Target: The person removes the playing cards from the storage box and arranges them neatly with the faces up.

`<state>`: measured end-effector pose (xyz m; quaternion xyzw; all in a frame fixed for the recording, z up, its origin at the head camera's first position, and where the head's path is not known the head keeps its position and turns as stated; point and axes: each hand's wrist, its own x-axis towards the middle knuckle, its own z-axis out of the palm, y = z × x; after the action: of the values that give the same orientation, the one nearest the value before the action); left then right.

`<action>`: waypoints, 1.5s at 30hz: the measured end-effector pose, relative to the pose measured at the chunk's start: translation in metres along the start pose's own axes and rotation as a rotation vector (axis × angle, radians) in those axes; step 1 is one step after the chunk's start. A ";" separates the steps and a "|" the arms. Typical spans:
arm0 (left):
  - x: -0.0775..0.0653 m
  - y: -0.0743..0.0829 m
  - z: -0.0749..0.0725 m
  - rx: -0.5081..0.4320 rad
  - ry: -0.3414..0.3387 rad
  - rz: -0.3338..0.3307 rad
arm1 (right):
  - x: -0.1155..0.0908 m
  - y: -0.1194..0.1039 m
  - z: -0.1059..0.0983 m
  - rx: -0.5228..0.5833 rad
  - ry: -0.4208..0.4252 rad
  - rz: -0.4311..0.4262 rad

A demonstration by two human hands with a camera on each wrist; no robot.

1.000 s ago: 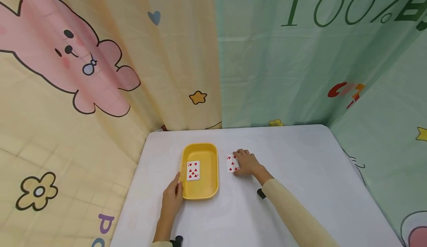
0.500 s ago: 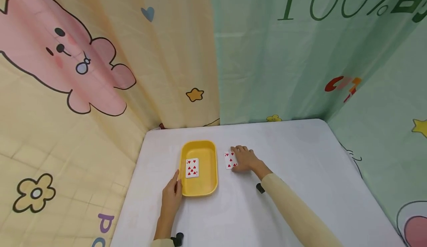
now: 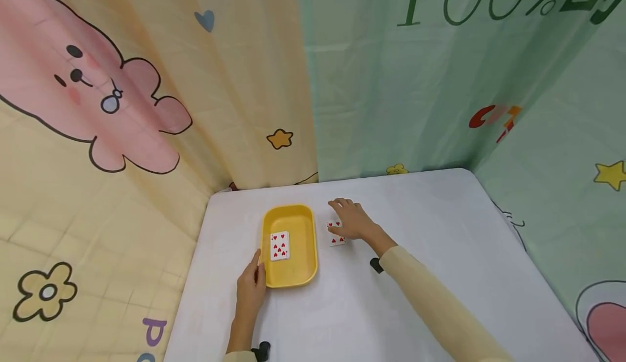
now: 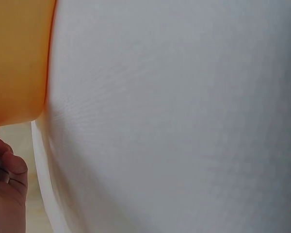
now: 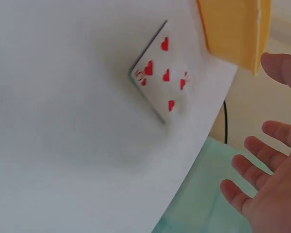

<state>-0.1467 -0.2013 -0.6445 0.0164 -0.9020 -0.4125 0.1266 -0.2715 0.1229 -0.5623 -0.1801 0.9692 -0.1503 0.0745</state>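
Observation:
A yellow tray (image 3: 304,275) stands on the white table, and a playing card with red hearts (image 3: 280,246) lies face up in its left part. My left hand (image 3: 251,291) holds the tray's left edge near the front corner; in the left wrist view its fingers (image 4: 12,162) are curled at the tray's rim. Right of the tray, another hearts playing card (image 5: 165,75) lies face up on the table, with a visible edge thickness like a small stack. My right hand (image 3: 356,222) hovers over it with fingers spread, holding nothing, partly covering that card in the head view.
The white-covered table (image 3: 415,297) extends to the right and front. Behind it hang a cream curtain (image 3: 254,79) with cartoon prints and a green curtain (image 3: 371,79). A dark wrist-camera mount (image 3: 376,265) sits at the right wrist.
My right hand has lifted off the card on the table and moved slightly away, its fingers opening. The left hand stays at the tray. The head view has shifted a little.

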 end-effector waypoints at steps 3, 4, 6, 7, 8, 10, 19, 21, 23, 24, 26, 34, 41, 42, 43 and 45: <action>0.000 -0.001 0.000 0.003 0.008 0.007 | 0.008 -0.019 -0.004 -0.026 0.028 -0.053; 0.001 -0.001 0.000 0.004 0.009 0.008 | 0.011 -0.026 -0.004 -0.033 0.031 -0.068; 0.001 -0.002 0.000 0.003 0.008 0.007 | 0.016 -0.040 -0.002 -0.029 0.032 -0.099; 0.001 -0.002 0.000 0.006 0.007 0.005 | 0.018 -0.047 -0.001 -0.029 0.026 -0.111; 0.001 -0.002 -0.001 0.005 0.006 0.003 | 0.020 -0.053 0.002 -0.023 0.022 -0.127; 0.000 -0.002 -0.001 0.004 0.001 -0.003 | 0.024 -0.066 0.008 -0.024 0.007 -0.161; -0.002 -0.006 -0.001 0.010 0.038 0.032 | 0.035 -0.116 0.048 -0.018 -0.120 -0.193; -0.002 -0.007 -0.001 0.015 0.055 0.046 | 0.037 -0.121 0.060 -0.054 -0.141 -0.179; -0.003 -0.008 -0.001 0.015 0.057 0.051 | 0.038 -0.125 0.069 -0.109 -0.147 -0.166; -0.003 -0.008 -0.001 0.015 0.054 0.055 | 0.037 -0.125 0.073 -0.142 -0.147 -0.161; -0.003 -0.009 0.000 0.015 0.045 0.053 | 0.037 -0.126 0.079 -0.214 -0.145 -0.152; 0.000 -0.007 0.002 0.010 0.036 0.034 | 0.043 -0.126 0.088 -0.337 -0.142 -0.130; -0.003 -0.006 0.002 0.005 0.045 0.018 | 0.047 -0.126 0.091 -0.307 -0.146 -0.103; -0.003 -0.005 0.002 0.004 0.042 0.017 | 0.047 -0.126 0.091 -0.299 -0.146 -0.099; -0.003 -0.005 0.002 0.000 0.039 0.016 | 0.048 -0.126 0.091 -0.291 -0.145 -0.096; -0.003 -0.005 0.001 -0.009 0.034 0.013 | 0.047 -0.126 0.090 -0.275 -0.145 -0.093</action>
<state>-0.1446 -0.2029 -0.6494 0.0168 -0.8979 -0.4154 0.1448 -0.2562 -0.0308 -0.6109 -0.2436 0.9634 -0.0063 0.1120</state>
